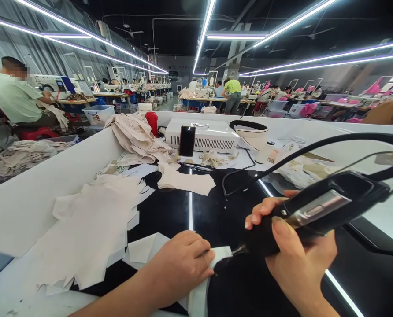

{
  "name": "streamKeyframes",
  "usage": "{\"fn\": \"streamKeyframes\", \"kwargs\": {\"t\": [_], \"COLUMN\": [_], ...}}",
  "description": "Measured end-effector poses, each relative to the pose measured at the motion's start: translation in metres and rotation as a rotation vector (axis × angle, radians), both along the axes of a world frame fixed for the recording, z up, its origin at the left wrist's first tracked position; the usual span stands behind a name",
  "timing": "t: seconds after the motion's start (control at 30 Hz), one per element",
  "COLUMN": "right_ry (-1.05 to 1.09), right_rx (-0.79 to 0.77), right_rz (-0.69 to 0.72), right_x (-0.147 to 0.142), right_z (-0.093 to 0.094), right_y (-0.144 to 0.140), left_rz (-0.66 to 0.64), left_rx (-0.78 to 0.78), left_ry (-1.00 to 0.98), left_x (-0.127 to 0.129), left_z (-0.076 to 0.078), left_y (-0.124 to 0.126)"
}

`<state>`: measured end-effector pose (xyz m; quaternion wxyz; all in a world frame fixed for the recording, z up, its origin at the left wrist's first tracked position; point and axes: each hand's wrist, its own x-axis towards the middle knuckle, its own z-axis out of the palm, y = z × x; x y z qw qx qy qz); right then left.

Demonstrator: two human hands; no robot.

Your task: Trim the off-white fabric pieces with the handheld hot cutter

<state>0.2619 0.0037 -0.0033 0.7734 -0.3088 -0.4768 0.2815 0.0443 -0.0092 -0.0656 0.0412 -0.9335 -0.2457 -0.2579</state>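
My right hand [298, 246] is wrapped round a black corded hand tool [315, 211] with a silver switch panel. The tool's thin metal tip points left and touches, or nearly touches, the end of a pale fabric strip [222, 254]. With curled fingers, my left hand [183, 259] pinches that strip against the glossy black tabletop [236, 290], just left of the tip. Part of the fabric is hidden under my left hand. Beside my left wrist lies a folded cream fabric piece [146, 248].
Stacked cream fabric panels [90, 220] cover the left side. Farther back are a cut fabric piece [186, 179], a phone [187, 141], a white vented box [203, 132] and a red cylinder [152, 123]. A black cable [315, 143] arches over the right. White walls [51, 189] border the table.
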Motion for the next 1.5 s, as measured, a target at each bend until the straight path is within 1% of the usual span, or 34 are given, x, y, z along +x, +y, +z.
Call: {"fn": "streamKeyframes", "kwargs": {"t": [0.17,0.27,0.43,0.63,0.77,0.87,0.97,1.17,1.27,1.37,1.5], "right_ry": [0.025,0.052,0.033,-0.006,0.001,0.026,0.044,0.021,0.015,0.061,0.064], "right_rx": [0.001,0.009,0.001,0.012,0.006,0.022,0.024,0.022,0.009,0.009,0.028], "right_rz": [-0.014,0.014,0.082,0.099,0.083,0.035,0.002,0.017,0.020,0.038,0.094], "right_x": [-0.006,-0.013,-0.022,-0.026,-0.024,-0.018,-0.013,-0.012,-0.011,-0.011,-0.014], "right_z": [0.009,0.011,0.004,-0.002,0.003,0.007,0.007,0.001,0.004,0.009,0.011], "right_y": [0.001,0.006,0.010,0.009,0.010,0.010,0.009,0.009,0.009,0.005,-0.002], "left_rz": [0.001,0.006,0.005,0.007,0.008,0.002,0.005,-0.007,-0.009,-0.007,0.000], "left_rx": [0.006,0.012,0.042,0.049,0.031,0.034,0.048,0.043,0.022,0.026,0.050], "left_ry": [0.044,0.054,0.079,0.071,0.075,0.073,0.083,0.076,0.065,0.071,0.122], "left_x": [0.001,0.002,0.002,0.003,0.003,0.003,0.004,0.003,0.001,0.001,0.001], "left_z": [-0.004,-0.006,-0.007,-0.007,-0.005,-0.005,-0.003,-0.002,-0.002,-0.002,0.000], "left_y": [0.001,0.002,0.002,0.002,0.002,0.002,0.002,0.003,0.003,0.002,0.002]}}
